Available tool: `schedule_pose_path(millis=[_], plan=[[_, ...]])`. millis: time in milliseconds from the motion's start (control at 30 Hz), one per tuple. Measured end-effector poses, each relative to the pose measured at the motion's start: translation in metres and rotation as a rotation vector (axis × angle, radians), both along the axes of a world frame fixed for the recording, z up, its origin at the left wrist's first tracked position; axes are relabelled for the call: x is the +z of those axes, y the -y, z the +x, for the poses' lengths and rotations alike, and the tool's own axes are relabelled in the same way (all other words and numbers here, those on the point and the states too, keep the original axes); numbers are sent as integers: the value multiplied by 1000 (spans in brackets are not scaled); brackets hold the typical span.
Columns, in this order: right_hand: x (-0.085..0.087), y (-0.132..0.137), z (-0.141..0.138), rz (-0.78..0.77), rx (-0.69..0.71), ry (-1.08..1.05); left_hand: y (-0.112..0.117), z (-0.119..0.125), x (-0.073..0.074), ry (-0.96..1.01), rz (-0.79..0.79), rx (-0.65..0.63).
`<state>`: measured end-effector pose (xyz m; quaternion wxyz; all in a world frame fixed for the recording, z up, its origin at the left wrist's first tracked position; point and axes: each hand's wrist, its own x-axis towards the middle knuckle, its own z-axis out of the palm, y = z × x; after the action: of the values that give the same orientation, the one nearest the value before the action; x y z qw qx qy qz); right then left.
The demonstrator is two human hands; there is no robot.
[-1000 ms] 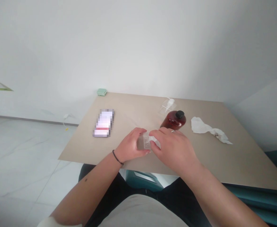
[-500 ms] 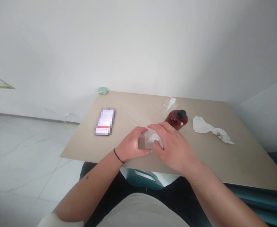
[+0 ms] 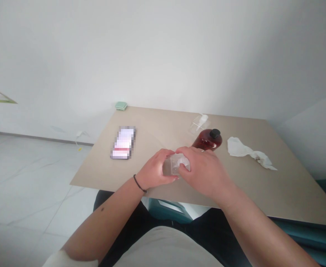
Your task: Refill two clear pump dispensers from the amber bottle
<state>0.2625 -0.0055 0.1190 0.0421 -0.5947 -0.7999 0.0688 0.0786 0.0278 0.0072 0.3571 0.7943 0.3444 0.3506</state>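
A phone (image 3: 123,142) lies flat, apparently out of the hands' way. The left hand (image 3: 154,167) curves partly open around a clear container (image 3: 168,165), probably steadying it near the table's (image 3: 96,178) front edge; the right hand's (image 3: 204,171) thumb and fingers close on its whitish top (image 3: 182,161). Beyond stands a dark-red bottle (image 3: 208,139).
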Motion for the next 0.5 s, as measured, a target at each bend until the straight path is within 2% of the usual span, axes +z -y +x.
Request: schedule_pose_path(millis=[133, 333, 500], plan=[[-4, -1, 0, 27, 48, 65, 0, 1, 1, -1, 8, -15], [-2, -2, 8, 80, 138, 14, -1, 1, 2, 11, -19, -6], [1, -4, 14, 104, 140, -10, -1, 0, 1, 15, -17, -5]])
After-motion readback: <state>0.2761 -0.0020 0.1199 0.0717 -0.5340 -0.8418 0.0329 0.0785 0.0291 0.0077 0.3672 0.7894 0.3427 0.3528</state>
